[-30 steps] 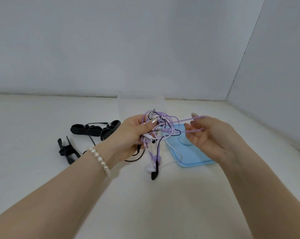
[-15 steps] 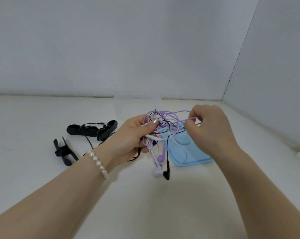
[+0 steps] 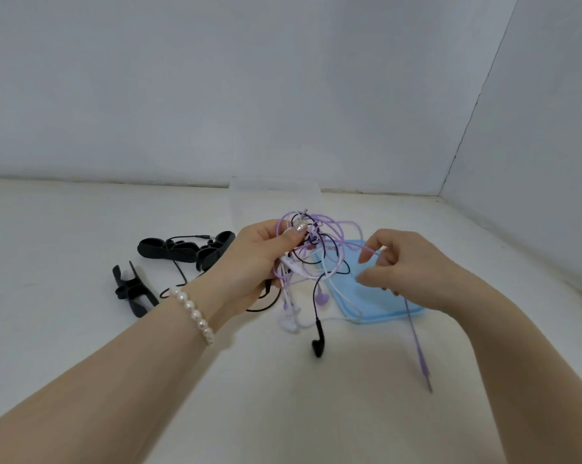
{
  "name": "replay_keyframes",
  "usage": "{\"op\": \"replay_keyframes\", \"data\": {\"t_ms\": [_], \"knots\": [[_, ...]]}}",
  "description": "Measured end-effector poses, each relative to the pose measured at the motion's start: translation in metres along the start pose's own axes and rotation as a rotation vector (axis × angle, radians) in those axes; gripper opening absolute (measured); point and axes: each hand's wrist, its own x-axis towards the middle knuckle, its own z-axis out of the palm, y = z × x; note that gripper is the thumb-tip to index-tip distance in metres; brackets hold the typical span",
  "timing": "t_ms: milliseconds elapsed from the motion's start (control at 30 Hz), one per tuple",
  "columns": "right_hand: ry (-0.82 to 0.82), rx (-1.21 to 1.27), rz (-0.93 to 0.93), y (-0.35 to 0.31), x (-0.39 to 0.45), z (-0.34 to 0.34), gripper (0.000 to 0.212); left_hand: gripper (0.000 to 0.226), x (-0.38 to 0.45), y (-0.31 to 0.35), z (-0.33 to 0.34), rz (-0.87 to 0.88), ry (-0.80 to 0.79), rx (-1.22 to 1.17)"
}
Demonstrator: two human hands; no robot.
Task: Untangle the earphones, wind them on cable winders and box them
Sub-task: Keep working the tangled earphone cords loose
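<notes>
A bare staged recording corner: plain white tabletop [image 3: 82,329] boxed in by blank white walls [image 3: 216,88]

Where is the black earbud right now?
In the head view, the black earbud dangles low in the middle on its cable, beneath the tangle of earphones gripped by the left hand, left of the blue lid.

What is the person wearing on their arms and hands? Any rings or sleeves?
Both forearms are bare, with no sleeves in view. The left wrist carries a bracelet of round white pearl beads. The left hand has a long thumbnail painted in pale glittery polish. The right hand shows no ring, watch or bracelet.
</notes>
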Motion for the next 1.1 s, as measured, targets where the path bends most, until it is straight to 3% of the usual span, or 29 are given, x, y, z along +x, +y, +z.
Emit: {"op": "replay_keyframes", "data": {"t_ms": [100, 200, 367, 433, 633, 800, 967, 1100], "knots": [[-0.1, 0.196, -0.028, -0.008, -0.004, 0.001, 0.02, 0.015, 0.001, 0.0, -0.002, 0.008, 0.001, -0.04], [-0.155, 0.412, -0.13, -0.014, -0.01, 0.0, 0.015, 0.011, 0.0, 0.001, -0.003, 0.042, -0.016, -0.077], [-0.118, 0.712, -0.207, -0.015, -0.009, -0.004, 0.008, 0.03, -0.002, 0.004, -0.002, 0.086, -0.037, -0.087], [-0.113, 0.759, -0.19, -0.016, -0.01, -0.005, 0.008, 0.028, -0.004, 0.006, -0.002, 0.063, -0.043, -0.062], [0.106, 0.389, -0.129, -0.01, -0.001, 0.003, 0.013, 0.019, -0.008, 0.008, 0.002, -0.042, -0.052, -0.027], [0.144, 0.372, -0.112, -0.01, 0.0, 0.009, 0.01, 0.016, -0.007, 0.006, 0.005, -0.119, -0.076, -0.068], [0.077, 0.346, -0.108, -0.011, -0.001, 0.012, 0.019, 0.013, -0.006, 0.004, 0.003, -0.127, -0.152, -0.147], [0.098, 0.376, -0.115, -0.012, 0.0, 0.011, 0.02, 0.031, -0.006, 0.006, 0.001, -0.139, -0.24, -0.142]]}}
